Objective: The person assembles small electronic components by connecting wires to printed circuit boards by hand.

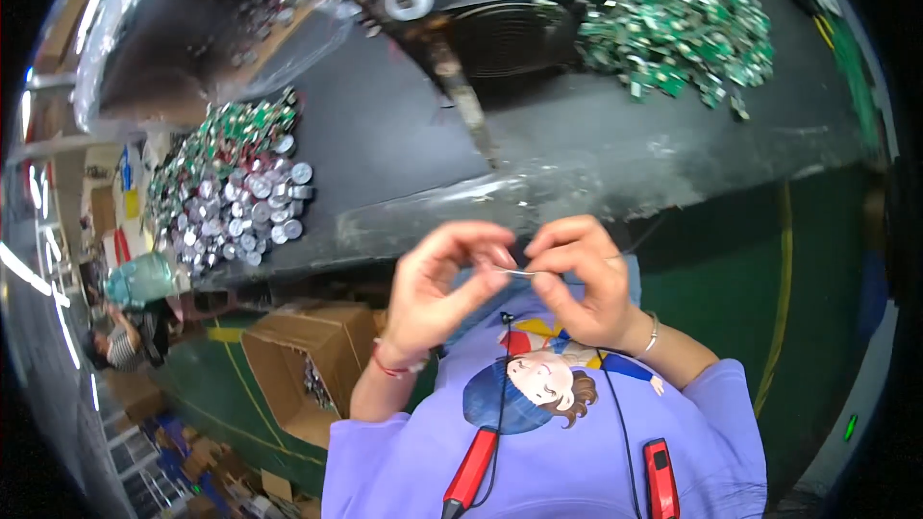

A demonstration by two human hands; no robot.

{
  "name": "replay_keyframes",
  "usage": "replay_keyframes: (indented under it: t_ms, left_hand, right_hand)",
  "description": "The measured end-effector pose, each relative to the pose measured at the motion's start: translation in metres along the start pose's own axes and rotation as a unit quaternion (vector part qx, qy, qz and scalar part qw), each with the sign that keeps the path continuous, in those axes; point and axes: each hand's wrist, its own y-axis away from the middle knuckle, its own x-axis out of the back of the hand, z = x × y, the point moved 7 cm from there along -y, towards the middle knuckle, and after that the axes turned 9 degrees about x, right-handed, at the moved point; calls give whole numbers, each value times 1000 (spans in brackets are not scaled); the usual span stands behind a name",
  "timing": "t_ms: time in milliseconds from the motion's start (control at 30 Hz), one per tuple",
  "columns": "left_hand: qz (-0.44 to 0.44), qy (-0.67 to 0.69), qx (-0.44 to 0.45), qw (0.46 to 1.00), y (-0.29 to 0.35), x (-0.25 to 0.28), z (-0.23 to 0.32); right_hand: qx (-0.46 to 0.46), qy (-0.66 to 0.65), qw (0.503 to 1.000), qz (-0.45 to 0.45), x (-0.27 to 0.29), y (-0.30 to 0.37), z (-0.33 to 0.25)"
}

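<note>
My left hand [433, 284] and my right hand [588, 281] meet in front of the bench's near edge, above my lap. Between their fingertips stretches a thin, silvery, wire-like piece [516, 273], pinched at one end by each hand. Its exact kind is too small to make out. The other fingers of both hands are curled. To the left on the bench lies a pile of round silver discs [250, 207], and behind it a heap of small green circuit boards [226, 139] with reddish wires among them.
A large pile of green circuit boards [673, 19] covers the bench's far right. A dark round-fronted device [514, 38] stands beside it, next to a worn upright bar [457, 82]. A cardboard box [308, 327] sits below the bench at left. Another person [130, 341] is farther left.
</note>
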Motion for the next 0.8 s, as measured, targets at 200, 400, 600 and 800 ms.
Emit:
replay_keyframes:
  t_ms: [200, 400, 600, 800]
  left_hand:
    - [-100, 145, -117, 977, 5, -60, -13]
    - [-247, 100, -168, 949, 28, -120, -20]
    - [-147, -376, -217, 889, 83, -142, 2]
    - [182, -492, -364, 770, 183, -46, 55]
  right_hand:
    - [-77, -145, 982, 97, 24, 44, 4]
    - [-137, -621, 658, 403, 110, 113, 61]
    - [-93, -664, 598, 438, 177, 170, 106]
    - [-110, -745, 546, 367, 169, 158, 135]
